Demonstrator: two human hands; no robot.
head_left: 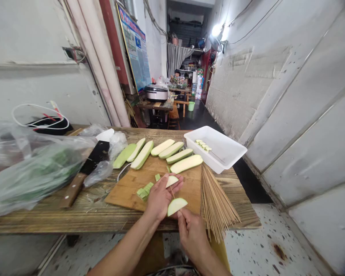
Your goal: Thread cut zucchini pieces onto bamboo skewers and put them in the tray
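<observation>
My left hand (161, 197) cups a pale half-moon squash slice (171, 181) on its fingers above a wooden cutting board (186, 184). My right hand (192, 237) pinches a thin bamboo skewer (172, 192) near the board's front edge. A second squash slice (176, 206) sits on that skewer, between my hands. Several long squash wedges (142, 155) lie along the back of the board. Small green-skinned squash pieces (145, 190) lie to the left of my left hand.
A fan of bamboo skewers (217, 199) lies to the right on the wooden table (74, 218). Behind it stands a white plastic tray (215, 147) holding a knife and squash slices. A cleaver (84, 172) and a plastic bag of greens (31, 168) lie on the left.
</observation>
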